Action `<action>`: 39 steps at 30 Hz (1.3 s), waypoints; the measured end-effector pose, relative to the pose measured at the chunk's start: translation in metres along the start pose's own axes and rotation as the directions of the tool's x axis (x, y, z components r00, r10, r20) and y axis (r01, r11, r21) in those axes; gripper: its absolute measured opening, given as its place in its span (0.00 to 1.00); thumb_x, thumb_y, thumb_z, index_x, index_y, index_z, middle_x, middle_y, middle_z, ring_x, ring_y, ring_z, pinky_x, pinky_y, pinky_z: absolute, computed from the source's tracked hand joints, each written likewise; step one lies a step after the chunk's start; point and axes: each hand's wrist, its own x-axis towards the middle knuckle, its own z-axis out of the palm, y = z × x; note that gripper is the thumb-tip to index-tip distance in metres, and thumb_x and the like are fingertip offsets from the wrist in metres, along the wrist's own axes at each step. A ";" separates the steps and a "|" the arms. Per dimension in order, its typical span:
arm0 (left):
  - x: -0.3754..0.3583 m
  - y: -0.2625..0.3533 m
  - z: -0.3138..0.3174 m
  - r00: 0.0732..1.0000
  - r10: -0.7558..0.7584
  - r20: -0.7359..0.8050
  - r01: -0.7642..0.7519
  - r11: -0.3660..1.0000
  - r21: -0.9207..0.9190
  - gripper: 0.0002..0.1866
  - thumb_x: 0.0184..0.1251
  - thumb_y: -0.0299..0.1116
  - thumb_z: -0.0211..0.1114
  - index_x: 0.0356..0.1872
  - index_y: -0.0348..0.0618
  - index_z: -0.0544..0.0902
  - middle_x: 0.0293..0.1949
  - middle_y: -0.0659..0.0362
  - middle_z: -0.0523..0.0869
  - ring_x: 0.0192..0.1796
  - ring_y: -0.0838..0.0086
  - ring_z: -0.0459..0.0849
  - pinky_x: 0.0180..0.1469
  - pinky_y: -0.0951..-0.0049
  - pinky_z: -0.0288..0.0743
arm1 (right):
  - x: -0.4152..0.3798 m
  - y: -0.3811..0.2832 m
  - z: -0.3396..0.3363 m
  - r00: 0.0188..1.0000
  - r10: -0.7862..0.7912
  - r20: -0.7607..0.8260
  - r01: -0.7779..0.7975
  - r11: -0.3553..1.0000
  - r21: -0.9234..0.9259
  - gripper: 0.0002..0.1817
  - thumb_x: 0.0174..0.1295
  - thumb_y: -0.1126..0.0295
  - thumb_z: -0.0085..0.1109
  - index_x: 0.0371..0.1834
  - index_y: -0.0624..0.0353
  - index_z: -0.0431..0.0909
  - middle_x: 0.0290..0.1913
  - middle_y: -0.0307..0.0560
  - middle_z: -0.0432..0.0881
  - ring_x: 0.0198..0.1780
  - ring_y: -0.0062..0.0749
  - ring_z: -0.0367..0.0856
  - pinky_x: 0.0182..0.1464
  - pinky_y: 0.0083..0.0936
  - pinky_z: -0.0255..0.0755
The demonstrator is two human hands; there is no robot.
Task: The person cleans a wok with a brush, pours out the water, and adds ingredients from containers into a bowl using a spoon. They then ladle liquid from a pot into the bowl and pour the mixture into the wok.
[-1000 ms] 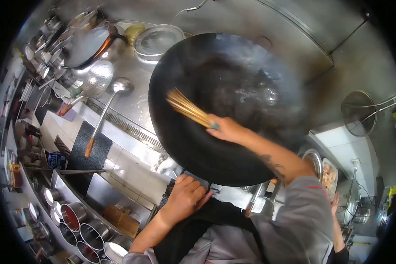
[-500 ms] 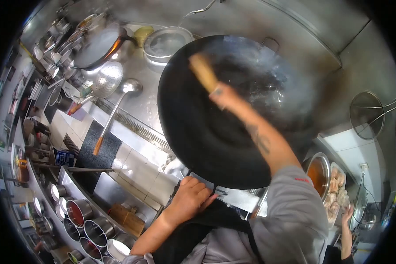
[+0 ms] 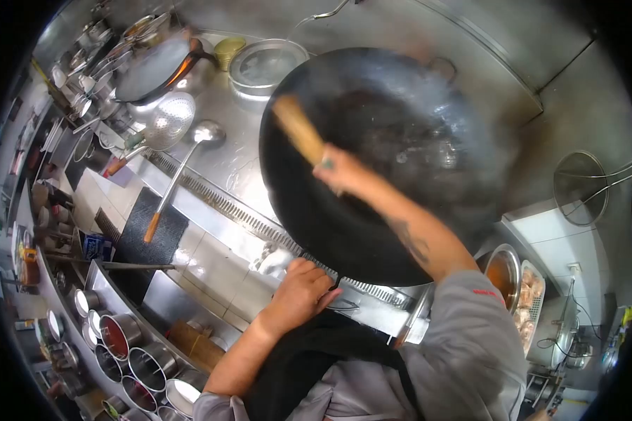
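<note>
Here — brush (image 3: 297, 129), in right hand (image 3: 340, 169); over wok (image 3: 337, 235).

Bamboo wok brush (image 3: 298, 131): tan, motion-blurred, slanted over the left interior of a large, round, blackened wok (image 3: 351, 224), glossy and hazy inside.

A grey short-sleeved shirt (image 3: 470, 344) with small red lettering (image 3: 489, 294) on one sleeve; a black cloth apron (image 3: 316, 365) over the shirt, its narrow black strap (image 3: 409, 382) beside the lettered sleeve; a dark forearm tattoo (image 3: 413, 242).
</note>
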 end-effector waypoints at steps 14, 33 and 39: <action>-0.008 0.008 0.002 1.000 0.027 0.002 -0.027 0.999 0.019 0.11 0.51 0.32 0.74 0.26 0.44 0.78 0.26 0.59 0.78 0.33 0.63 0.76 0.40 0.64 0.66 | 0.008 0.085 -0.073 0.906 0.420 0.047 -0.412 0.903 -0.125 0.17 0.57 0.59 0.66 0.45 0.55 0.78 0.29 0.46 0.82 0.26 0.34 0.81 0.28 0.37 0.75; -0.012 0.015 -0.019 1.000 0.013 -0.006 -0.013 1.000 0.020 0.11 0.47 0.31 0.77 0.29 0.43 0.81 0.25 0.60 0.78 0.32 0.63 0.75 0.41 0.64 0.66 | -0.048 0.068 -0.047 0.908 0.419 0.017 -0.415 0.904 -0.100 0.21 0.57 0.61 0.66 0.50 0.60 0.76 0.28 0.48 0.81 0.26 0.29 0.80 0.31 0.30 0.75; -0.014 0.015 -0.024 1.000 0.025 0.006 -0.025 1.000 0.011 0.11 0.49 0.32 0.75 0.29 0.44 0.80 0.26 0.60 0.78 0.32 0.63 0.75 0.40 0.64 0.65 | -0.108 0.120 -0.130 0.928 0.372 0.015 -0.225 0.592 -0.774 0.20 0.60 0.57 0.60 0.52 0.53 0.80 0.42 0.59 0.84 0.47 0.53 0.83 0.50 0.40 0.76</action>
